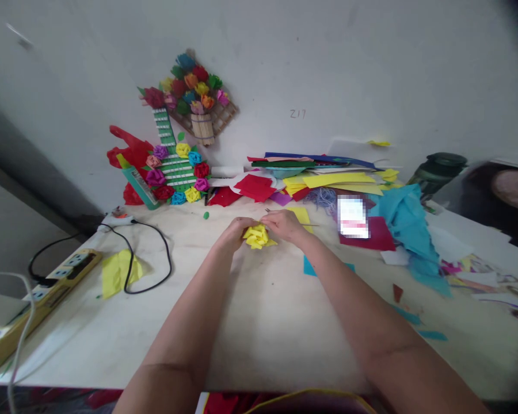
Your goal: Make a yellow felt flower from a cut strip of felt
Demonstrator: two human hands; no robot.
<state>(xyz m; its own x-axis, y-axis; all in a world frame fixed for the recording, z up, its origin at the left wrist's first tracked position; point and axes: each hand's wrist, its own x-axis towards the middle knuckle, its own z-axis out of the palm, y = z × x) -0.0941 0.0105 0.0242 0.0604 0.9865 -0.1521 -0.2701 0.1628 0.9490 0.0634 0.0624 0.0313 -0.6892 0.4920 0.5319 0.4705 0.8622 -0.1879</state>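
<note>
Between my two hands is a yellow paper flower (pixel 259 236) with crumpled, layered petals, held just above the table. My left hand (pixel 238 231) closes on the flower's left side. At its upper right edge, my right hand (pixel 281 223) has its fingers pinched together against the petals; the fingertips are partly hidden. A thin stick (pixel 309 225) juts out to the right from behind my right hand. Just beyond that hand lies a yellow paper sheet (pixel 301 216). A blue paper piece (pixel 313 266) is partly covered by my right forearm.
A green glue bottle (pixel 141 187) leans by a paper-flower guitar (pixel 179 167) at the back left. Stacked coloured paper (pixel 328 175) lines the wall. A power strip (pixel 47 299) and black cable (pixel 169 259) lie left; blue crepe paper (pixel 414 230) and scraps lie right.
</note>
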